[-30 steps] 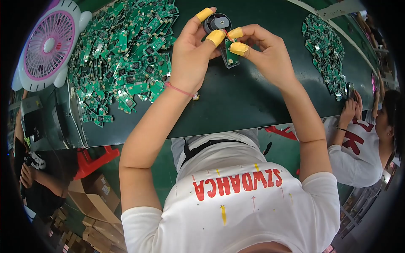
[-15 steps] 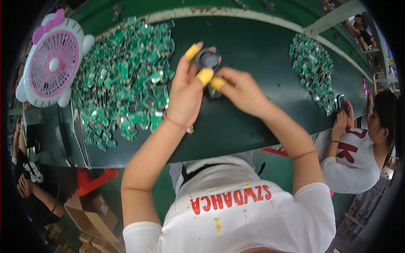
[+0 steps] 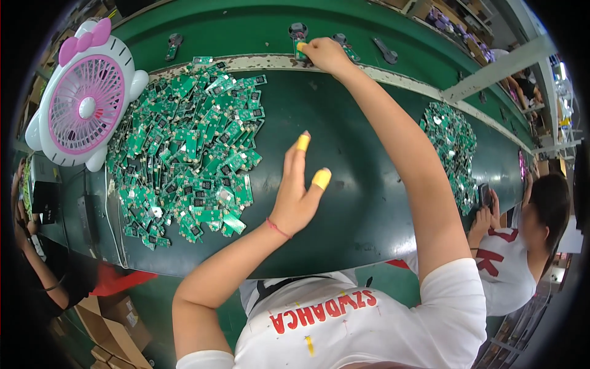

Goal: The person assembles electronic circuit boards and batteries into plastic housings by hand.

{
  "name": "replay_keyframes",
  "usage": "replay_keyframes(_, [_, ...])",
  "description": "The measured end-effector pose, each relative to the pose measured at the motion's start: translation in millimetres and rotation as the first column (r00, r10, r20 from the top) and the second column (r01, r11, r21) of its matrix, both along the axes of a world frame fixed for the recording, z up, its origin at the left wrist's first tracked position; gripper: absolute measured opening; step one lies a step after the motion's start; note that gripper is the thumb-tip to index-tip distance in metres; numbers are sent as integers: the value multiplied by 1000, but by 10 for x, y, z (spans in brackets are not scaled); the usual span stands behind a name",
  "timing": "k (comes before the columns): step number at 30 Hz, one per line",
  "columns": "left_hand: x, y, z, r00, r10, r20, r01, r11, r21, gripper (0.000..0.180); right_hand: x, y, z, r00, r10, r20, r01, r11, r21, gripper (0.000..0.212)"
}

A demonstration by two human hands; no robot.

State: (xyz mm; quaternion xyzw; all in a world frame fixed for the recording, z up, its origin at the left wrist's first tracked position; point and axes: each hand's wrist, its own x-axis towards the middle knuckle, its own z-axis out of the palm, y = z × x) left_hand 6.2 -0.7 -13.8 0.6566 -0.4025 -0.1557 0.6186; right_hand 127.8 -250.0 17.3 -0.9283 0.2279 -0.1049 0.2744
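My right hand (image 3: 329, 54) is stretched out past the pale rail, its fingers closed at the lower end of a small green circuit board (image 3: 299, 50). A round dark grey part (image 3: 298, 31) is joined to the board's far end. Over the dark green tabletop, my left hand (image 3: 296, 195) hangs with thumb and fingers apart, holding nothing. Yellow finger covers show on both hands. Left of it lies a large heap of green circuit boards (image 3: 200, 144).
A white and pink fan (image 3: 86, 107) stands at the far left. Beyond the worn rail (image 3: 381, 72), a green belt (image 3: 233, 34) carries several similar assemblies (image 3: 386, 51). Another board heap (image 3: 452, 147) lies at right, near a seated co-worker (image 3: 513, 258) holding a dark object. Cardboard boxes (image 3: 114, 326) stand lower left.
My hands were together over the table, holding the round dark part and board. My right hand has carried them forward to the belt; my left has let go and dropped back.
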Motion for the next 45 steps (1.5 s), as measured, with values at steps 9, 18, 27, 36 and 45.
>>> replay_keyframes(9, [52, 96, 71, 996, -52, 66, 42, 989, 142, 60, 233, -675, -282, 909, -122, 399, 380, 633, -674, 30])
replay_keyframes(18, [-31, -13, 8, 988, -12, 152, 5, 999, 46, 46, -856, -1517, -269, 960, 54, 276, 92, 867, -489, 30])
replay_keyframes(27, [56, 41, 80, 944, 112, 310, -131, 991, 40, 30, -2036, 660, -63, 888, 437, 139, -368, 860, -355, 29])
replay_keyframes(36, [958, 421, 216, 527, 181, 830, -696, 653, 299, 21, -2421, 992, -188, 887, 444, 130, -384, 863, -329, 15])
replay_keyframes(45, [1060, 445, 273, 742, 305, 598, -515, 830, 216, 22, -2423, 1016, -169, 844, 514, 152, -443, 828, -344, 16])
